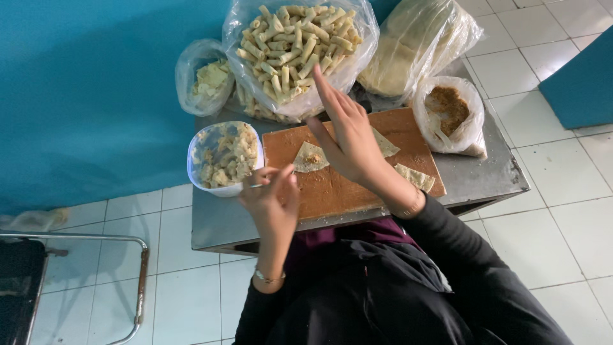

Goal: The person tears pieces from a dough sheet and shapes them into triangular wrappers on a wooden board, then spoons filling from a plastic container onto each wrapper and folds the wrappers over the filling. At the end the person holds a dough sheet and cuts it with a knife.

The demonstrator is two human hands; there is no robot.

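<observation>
A small metal table [485, 176] stands against a teal wall [89, 96] on a white tiled floor [562, 217], and a wooden board [338, 188] covers much of its top. Behind the board sit the big plastic bags: one heaped with finished rolls [290, 45], one holding a stack of pale wrapper sheets [415, 41], a smaller one with brown crumbly filling [450, 108] at the right, and a small bag of scraps [205, 80] at the left. A white bowl of filling [225, 156] stands just beside the board's left edge. On the board lie triangular wrappers; the nearest one [311, 158] already carries a dab of filling (two others lie further right, partly hidden). The right hand [348, 137] hovers above the board with fingers spread and straight, holding nothing. The left hand [271, 191] is loosely curled at the bowl's rim, apparently pinching a thin utensil, though I cannot tell what. This looks like the filling stage; folding the dabbed wrapper would call for both hands down on it.
</observation>
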